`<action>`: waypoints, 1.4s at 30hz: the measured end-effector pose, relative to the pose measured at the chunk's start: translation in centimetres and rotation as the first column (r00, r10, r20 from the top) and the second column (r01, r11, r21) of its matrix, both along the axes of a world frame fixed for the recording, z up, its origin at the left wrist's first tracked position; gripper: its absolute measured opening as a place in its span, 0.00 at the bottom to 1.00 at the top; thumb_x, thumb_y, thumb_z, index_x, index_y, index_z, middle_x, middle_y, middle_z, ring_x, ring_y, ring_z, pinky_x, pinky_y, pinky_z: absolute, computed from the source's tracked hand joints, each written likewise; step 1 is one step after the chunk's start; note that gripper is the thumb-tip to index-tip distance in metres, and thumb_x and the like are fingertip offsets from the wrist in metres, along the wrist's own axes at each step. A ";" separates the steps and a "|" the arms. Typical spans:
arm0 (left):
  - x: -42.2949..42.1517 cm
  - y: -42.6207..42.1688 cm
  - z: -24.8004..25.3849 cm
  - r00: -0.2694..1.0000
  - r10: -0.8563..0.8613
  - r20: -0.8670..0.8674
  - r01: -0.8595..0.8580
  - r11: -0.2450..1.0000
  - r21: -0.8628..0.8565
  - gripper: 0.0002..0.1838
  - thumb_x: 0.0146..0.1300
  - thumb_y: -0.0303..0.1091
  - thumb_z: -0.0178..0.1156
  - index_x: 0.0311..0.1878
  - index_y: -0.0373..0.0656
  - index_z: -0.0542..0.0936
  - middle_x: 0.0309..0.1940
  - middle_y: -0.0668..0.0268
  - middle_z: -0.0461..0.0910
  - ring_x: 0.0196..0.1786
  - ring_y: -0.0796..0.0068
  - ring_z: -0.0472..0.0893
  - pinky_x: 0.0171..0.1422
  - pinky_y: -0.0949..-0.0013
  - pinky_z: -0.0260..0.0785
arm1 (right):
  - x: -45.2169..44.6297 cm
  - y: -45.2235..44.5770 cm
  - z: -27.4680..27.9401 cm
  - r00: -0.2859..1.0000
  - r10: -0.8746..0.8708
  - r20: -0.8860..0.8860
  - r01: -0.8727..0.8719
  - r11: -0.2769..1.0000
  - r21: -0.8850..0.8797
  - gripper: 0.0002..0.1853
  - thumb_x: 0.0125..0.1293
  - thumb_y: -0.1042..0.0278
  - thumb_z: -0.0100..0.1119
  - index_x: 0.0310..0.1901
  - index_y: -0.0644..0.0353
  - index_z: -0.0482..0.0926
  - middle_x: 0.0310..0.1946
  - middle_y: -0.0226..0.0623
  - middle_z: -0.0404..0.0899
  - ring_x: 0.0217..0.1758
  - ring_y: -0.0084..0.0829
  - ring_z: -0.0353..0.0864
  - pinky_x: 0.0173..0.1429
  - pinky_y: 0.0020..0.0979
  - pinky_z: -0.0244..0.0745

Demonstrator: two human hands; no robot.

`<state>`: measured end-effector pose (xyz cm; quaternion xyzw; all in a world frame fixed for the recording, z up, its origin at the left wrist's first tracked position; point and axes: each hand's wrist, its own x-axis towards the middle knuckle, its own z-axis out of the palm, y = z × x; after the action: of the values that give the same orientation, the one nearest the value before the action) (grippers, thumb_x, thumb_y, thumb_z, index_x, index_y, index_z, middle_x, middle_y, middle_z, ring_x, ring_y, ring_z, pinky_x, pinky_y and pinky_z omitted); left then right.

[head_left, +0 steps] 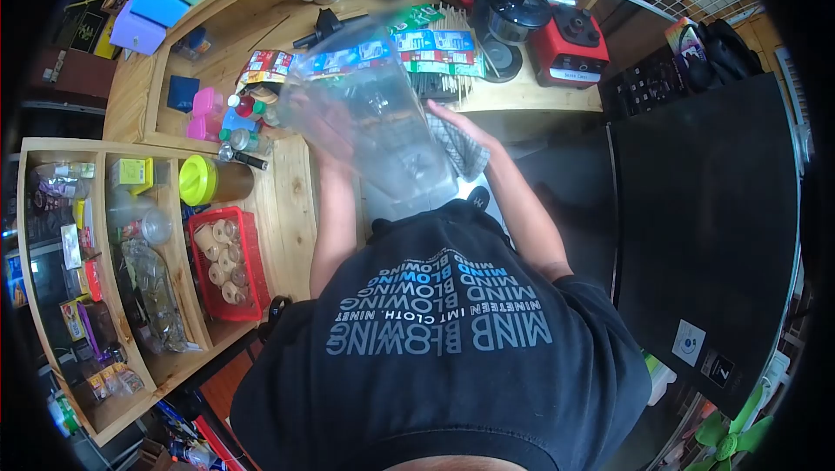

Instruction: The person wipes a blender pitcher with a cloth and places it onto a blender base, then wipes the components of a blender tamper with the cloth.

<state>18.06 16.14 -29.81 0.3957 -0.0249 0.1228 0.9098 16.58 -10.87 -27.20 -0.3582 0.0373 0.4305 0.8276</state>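
Note:
A large clear plastic container (pixel 383 136) is tilted in front of my chest. My left hand (pixel 323 127) is on its left side, partly seen through the blurred plastic, with the fingers wrapped against it. On the right side, my right hand (pixel 465 133) presses a grey checked cloth (pixel 458 147) against the container wall. The thumb and fingers of that hand lie along the cloth. Behind the container, sachet packs (pixel 439 40) and a bundle of thin sticks (pixel 435 86) lie on the wooden counter.
At the right of the counter stand a red blender base (pixel 570 46) and a dark coffee maker (pixel 513 10). A black refrigerator (pixel 704 201) is on the right. Left are wooden shelves (pixel 100 210), a red basket (pixel 224 262) and a yellow-lidded jug (pixel 213 180).

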 end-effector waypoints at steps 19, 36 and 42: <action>-4.0 -7.7 8.2 0.940 0.337 -0.041 -0.331 0.937 0.113 0.21 0.73 0.42 0.54 0.25 0.49 0.60 0.13 0.75 0.55 0.14 0.85 0.55 0.19 0.76 0.44 | -2.8 0.8 -2.8 0.859 -0.458 -0.230 0.511 0.798 0.319 0.34 0.77 0.40 0.35 0.73 0.56 0.63 0.68 0.45 0.70 0.70 0.48 0.71 0.72 0.55 0.68; -2.5 -4.4 9.2 0.959 -0.241 0.150 0.167 0.905 0.391 0.53 0.54 0.56 0.75 0.75 0.46 0.55 0.66 0.59 0.63 0.61 0.62 0.70 0.65 0.57 0.66 | -2.2 -1.6 -2.8 0.831 -0.545 -0.115 0.557 0.805 0.203 0.25 0.78 0.51 0.45 0.62 0.64 0.73 0.53 0.45 0.81 0.53 0.41 0.84 0.57 0.47 0.82; -2.0 -4.4 9.0 0.915 -0.381 0.131 0.226 0.755 0.616 0.81 0.25 0.61 0.85 0.80 0.48 0.44 0.77 0.53 0.54 0.80 0.54 0.53 0.78 0.49 0.52 | -2.2 -0.8 -2.9 0.894 -0.402 -0.198 0.432 0.891 0.139 0.23 0.77 0.58 0.44 0.61 0.68 0.73 0.52 0.47 0.83 0.50 0.39 0.87 0.54 0.43 0.86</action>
<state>16.03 11.74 -20.81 0.6295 -0.2398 0.0071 0.7390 14.35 -11.66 -30.13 -0.2293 0.1427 0.2718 0.9237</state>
